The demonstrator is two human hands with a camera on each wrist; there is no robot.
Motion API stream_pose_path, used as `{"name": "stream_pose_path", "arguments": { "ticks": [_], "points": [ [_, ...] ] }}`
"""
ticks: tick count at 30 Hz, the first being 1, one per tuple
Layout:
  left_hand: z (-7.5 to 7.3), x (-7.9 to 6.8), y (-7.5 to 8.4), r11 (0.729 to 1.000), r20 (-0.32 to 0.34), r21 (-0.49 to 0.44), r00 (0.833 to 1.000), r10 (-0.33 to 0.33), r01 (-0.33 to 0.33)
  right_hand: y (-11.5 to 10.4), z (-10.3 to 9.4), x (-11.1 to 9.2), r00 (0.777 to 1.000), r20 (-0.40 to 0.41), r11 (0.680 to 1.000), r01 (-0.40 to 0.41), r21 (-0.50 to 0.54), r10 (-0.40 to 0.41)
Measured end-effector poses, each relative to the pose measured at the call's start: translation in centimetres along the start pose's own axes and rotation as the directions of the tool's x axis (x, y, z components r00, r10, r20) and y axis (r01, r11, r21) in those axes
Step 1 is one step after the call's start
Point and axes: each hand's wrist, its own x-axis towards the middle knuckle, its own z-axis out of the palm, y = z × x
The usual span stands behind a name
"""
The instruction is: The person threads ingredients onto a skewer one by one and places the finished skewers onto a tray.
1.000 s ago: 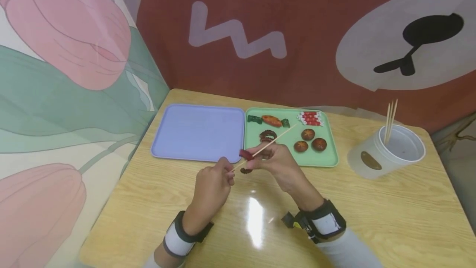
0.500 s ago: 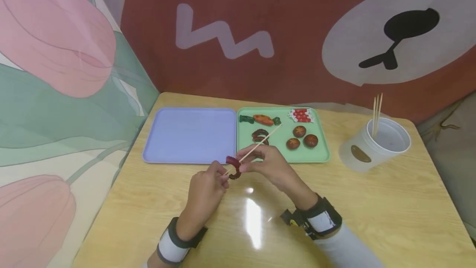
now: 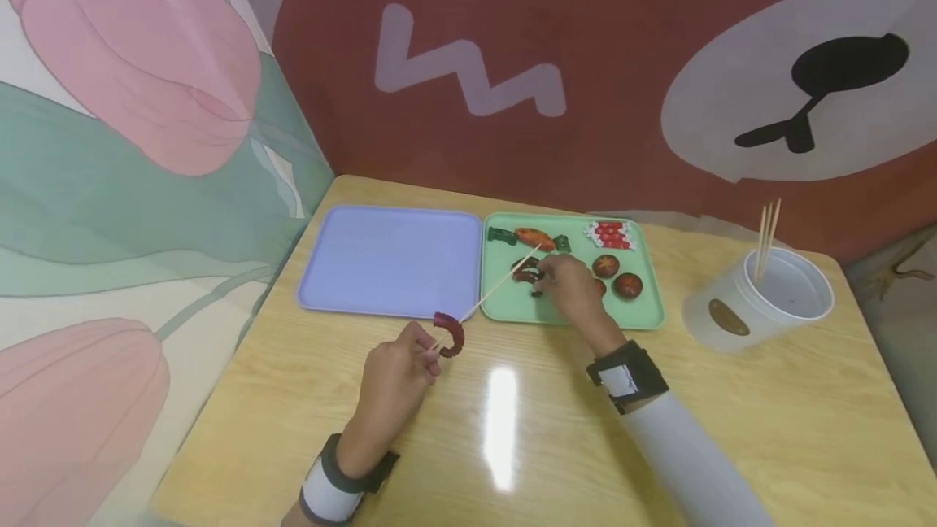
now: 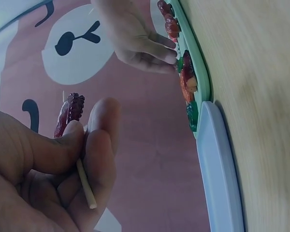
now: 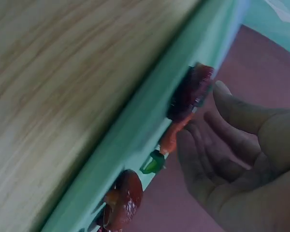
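My left hand [image 3: 395, 376] pinches a thin bamboo skewer [image 3: 501, 281] near its lower end. A curled dark red piece like a toy octopus tentacle [image 3: 452, 335] is on the skewer, just beyond the fingertips. In the left wrist view, the skewer's blunt end [image 4: 89, 193] sticks out below the fingers. My right hand [image 3: 574, 293] reaches over the green tray [image 3: 654, 311], beside more dark red tentacle pieces [image 3: 525, 273]. The right wrist view shows its thumb and fingers spread, with a dark red piece [image 5: 191, 94] close by the thumb tip and nothing held.
On the green tray also lie brown mushrooms [image 3: 628, 285], red-and-white sticks [image 3: 613, 234], an orange piece [image 3: 534, 237] and green pieces [image 3: 502, 236]. A purple tray [image 3: 395, 259] adjoins it at left. A whitish bucket [image 3: 732, 307] at right holds several skewers [image 3: 765, 238].
My right hand has let go of the tentacle piece on the skewer and moved right and away, over the green tray. My left hand has shifted slightly left with the skewer.
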Motion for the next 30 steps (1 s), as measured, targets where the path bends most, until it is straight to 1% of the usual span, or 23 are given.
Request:
{"name": "stream_pose_path", "arguments": {
  "ticks": [4,7,10,12,15,17,18,19,20,22,24,26,27,28,29,30],
  "points": [
    [0.0,-0.2,0.0,1.0,-0.003,0.004,1.0,0.004,-0.003,0.2,1.1,0.7,0.994,-0.004,0.992,0.112,-0.052,-0.113],
    [0.1,-0.2,-0.1,1.0,0.003,0.006,1.0,0.006,-0.006,0.1,1.8,1.1,0.985,-0.025,0.978,0.167,-0.122,-0.171],
    [0.1,-0.2,-0.1,1.0,0.009,0.011,1.0,0.007,-0.007,0.0,2.4,1.3,0.977,-0.037,0.956,0.196,-0.217,-0.209],
    [0.1,-0.3,-0.1,1.0,0.011,0.013,1.0,0.004,-0.004,-0.2,2.7,1.3,0.971,-0.045,0.941,0.215,-0.261,-0.234],
    [0.1,-0.4,-0.1,1.0,0.012,0.015,1.0,-0.001,0.0,-0.3,3.0,1.3,0.959,-0.058,0.922,0.247,-0.298,-0.276],
    [0.0,-0.4,0.0,1.0,0.013,0.017,1.0,0.001,-0.001,-0.4,2.8,1.3,0.952,-0.077,0.911,0.259,-0.321,-0.297],
    [0.0,-0.3,0.0,1.0,0.014,0.02,1.0,0.002,-0.002,-0.5,2.6,1.3,0.949,-0.086,0.909,0.26,-0.326,-0.303],
    [0.0,-0.3,0.0,1.0,0.016,0.021,1.0,0.002,-0.002,-0.5,2.5,1.3,0.95,-0.092,0.913,0.256,-0.318,-0.299],
    [0.0,-0.3,0.0,1.0,0.019,0.02,1.0,0.001,-0.002,-0.6,2.2,1.3,0.951,-0.094,0.92,0.254,-0.299,-0.293],
    [0.0,-0.4,0.0,1.0,0.024,0.021,1.0,0.0,0.0,-0.8,1.5,1.2,0.963,-0.089,0.95,0.231,-0.207,-0.254],
    [0.1,-0.4,-0.2,1.0,0.025,0.025,1.0,-0.002,0.001,-1.0,0.7,1.1,0.977,-0.081,0.979,0.19,-0.075,-0.196],
    [0.1,-0.4,-0.3,0.999,0.022,0.035,1.0,0.004,-0.005,-1.3,-0.3,1.0,0.99,-0.068,0.989,0.131,0.069,-0.126],
    [0.2,-0.4,-0.4,0.999,0.017,0.044,1.0,0.011,-0.011,-1.4,-0.7,0.9,0.993,-0.069,0.986,0.101,0.131,-0.092],
    [0.2,-0.4,-0.5,0.999,0.012,0.051,1.0,0.016,-0.016,-1.4,-1.2,0.8,0.996,-0.068,0.977,0.077,0.199,-0.064],
    [0.3,-0.4,-0.7,0.998,0.007,0.058,1.0,0.024,-0.024,-1.4,-1.7,0.6,0.998,-0.057,0.955,0.053,0.292,-0.038],
    [0.3,-0.4,-0.8,0.997,0.005,0.063,0.999,0.032,-0.032,-1.4,-2.2,0.5,0.999,-0.044,0.923,0.033,0.384,-0.017]
  ]
}}
